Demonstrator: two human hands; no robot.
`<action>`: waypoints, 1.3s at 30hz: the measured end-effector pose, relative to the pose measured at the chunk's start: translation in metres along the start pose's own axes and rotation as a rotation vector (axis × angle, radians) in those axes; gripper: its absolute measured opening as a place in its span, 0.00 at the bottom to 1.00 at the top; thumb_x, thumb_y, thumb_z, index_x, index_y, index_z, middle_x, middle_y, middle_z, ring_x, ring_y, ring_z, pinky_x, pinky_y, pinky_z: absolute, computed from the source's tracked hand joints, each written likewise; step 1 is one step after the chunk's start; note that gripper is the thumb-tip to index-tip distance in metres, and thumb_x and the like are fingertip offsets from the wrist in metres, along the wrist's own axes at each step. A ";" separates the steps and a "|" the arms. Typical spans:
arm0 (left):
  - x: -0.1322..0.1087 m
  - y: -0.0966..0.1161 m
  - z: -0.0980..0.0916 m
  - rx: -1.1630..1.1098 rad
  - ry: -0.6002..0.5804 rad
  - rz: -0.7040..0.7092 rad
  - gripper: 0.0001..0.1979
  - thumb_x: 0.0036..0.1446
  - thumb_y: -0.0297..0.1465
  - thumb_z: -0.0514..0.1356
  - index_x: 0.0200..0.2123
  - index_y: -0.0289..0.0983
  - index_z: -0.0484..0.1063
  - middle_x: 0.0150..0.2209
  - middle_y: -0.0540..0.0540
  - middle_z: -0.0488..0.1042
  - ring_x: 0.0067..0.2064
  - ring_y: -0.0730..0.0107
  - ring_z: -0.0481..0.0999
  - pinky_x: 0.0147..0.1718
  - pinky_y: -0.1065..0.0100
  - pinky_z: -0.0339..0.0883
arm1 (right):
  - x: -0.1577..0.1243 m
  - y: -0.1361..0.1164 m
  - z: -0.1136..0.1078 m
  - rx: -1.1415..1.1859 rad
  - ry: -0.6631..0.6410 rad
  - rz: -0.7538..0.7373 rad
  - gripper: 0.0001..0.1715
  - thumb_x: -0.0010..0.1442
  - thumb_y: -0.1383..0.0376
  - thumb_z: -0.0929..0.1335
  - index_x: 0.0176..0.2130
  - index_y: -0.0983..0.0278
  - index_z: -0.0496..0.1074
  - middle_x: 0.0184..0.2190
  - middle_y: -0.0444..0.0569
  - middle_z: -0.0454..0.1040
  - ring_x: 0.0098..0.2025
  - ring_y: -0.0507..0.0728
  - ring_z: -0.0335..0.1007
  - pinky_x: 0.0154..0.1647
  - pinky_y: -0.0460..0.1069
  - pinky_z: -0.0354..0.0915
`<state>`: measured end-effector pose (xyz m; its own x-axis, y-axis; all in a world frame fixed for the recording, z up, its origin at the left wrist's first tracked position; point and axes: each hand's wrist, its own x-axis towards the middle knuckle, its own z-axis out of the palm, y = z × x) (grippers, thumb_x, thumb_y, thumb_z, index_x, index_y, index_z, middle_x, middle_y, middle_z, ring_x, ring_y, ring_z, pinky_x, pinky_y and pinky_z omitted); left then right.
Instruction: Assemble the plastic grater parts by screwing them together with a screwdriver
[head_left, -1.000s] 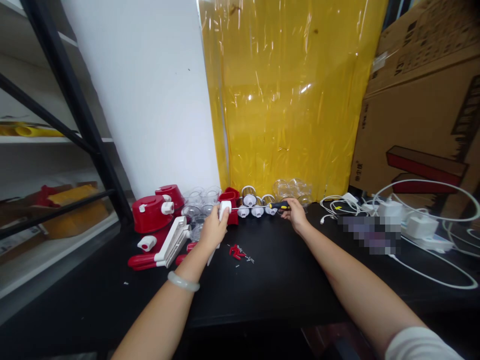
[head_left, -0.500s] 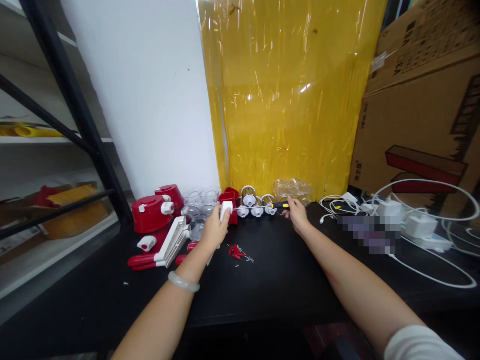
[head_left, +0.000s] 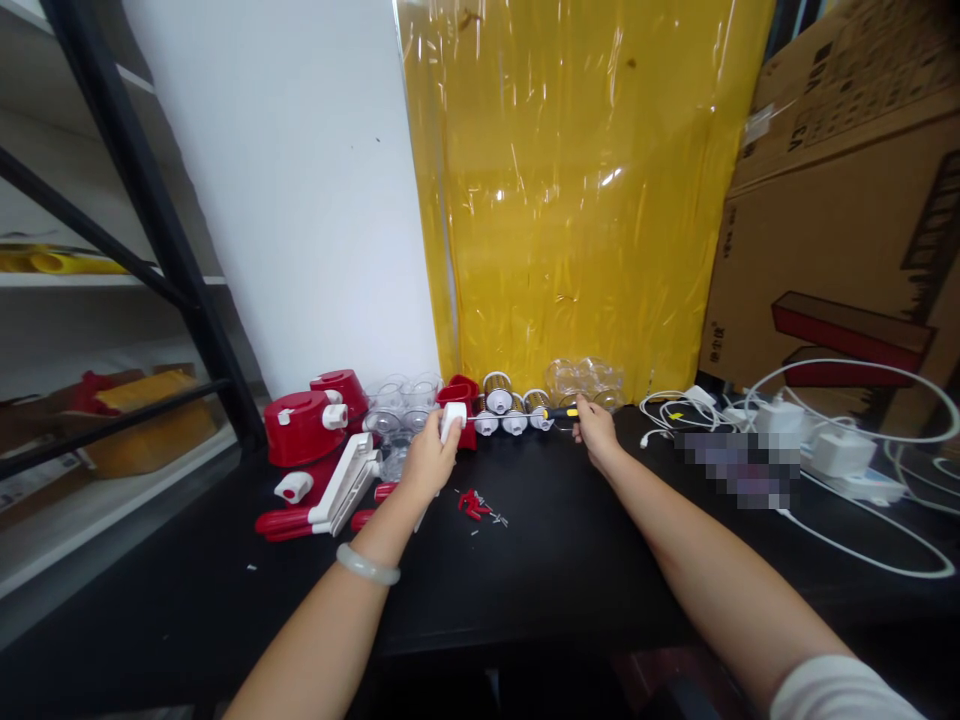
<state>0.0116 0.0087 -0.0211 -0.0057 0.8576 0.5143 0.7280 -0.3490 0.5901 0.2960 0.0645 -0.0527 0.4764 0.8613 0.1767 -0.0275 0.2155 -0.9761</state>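
My left hand (head_left: 431, 452) is closed around a white plastic part (head_left: 453, 413), held above the black table. My right hand (head_left: 597, 430) grips the black and yellow handle of a screwdriver (head_left: 561, 413). The screwdriver lies nearly level, its thin shaft reaching left to the white part; where the tip meets it is too small to make out. On the table below the hands is a small pile of red pieces (head_left: 471, 504), with several small screws (head_left: 499, 519) beside it. Behind the hands stand several white-ended drums (head_left: 513, 420) and a red housing (head_left: 466, 437).
To the left are red housings (head_left: 294, 430), a white arm with red handle (head_left: 346, 487) and clear plastic cups (head_left: 405, 390). White cables and chargers (head_left: 780, 422) lie on the right. A yellow plastic curtain (head_left: 570, 200) and cardboard box (head_left: 840, 230) stand behind the table (head_left: 570, 590).
The screwdriver handle and the fingers of my right hand have shifted very slightly. My left hand and the white plastic part stay in place.
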 end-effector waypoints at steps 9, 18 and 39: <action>0.000 0.000 -0.001 0.054 0.013 0.006 0.24 0.65 0.47 0.47 0.53 0.37 0.65 0.33 0.42 0.78 0.31 0.59 0.79 0.33 0.64 0.67 | 0.003 0.003 0.000 -0.035 0.007 0.006 0.22 0.59 0.50 0.66 0.22 0.61 0.62 0.08 0.38 0.59 0.09 0.49 0.54 0.10 0.43 0.51; -0.001 0.000 0.000 0.056 -0.002 0.026 0.23 0.65 0.47 0.47 0.53 0.38 0.65 0.31 0.44 0.78 0.30 0.60 0.78 0.32 0.65 0.66 | 0.009 0.009 -0.004 -0.078 0.038 -0.009 0.29 0.55 0.41 0.66 0.20 0.59 0.61 0.09 0.40 0.59 0.11 0.51 0.58 0.11 0.46 0.58; 0.005 -0.007 0.005 -0.230 0.039 -0.063 0.23 0.63 0.49 0.48 0.47 0.37 0.65 0.22 0.52 0.70 0.21 0.65 0.74 0.25 0.66 0.66 | 0.004 -0.001 0.005 0.298 -0.143 -0.073 0.29 0.46 0.42 0.72 0.33 0.62 0.66 0.15 0.41 0.71 0.11 0.49 0.61 0.12 0.43 0.54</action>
<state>0.0099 0.0170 -0.0255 -0.0763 0.8666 0.4931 0.5502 -0.3759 0.7457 0.2939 0.0701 -0.0502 0.3589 0.8900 0.2813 -0.2637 0.3857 -0.8841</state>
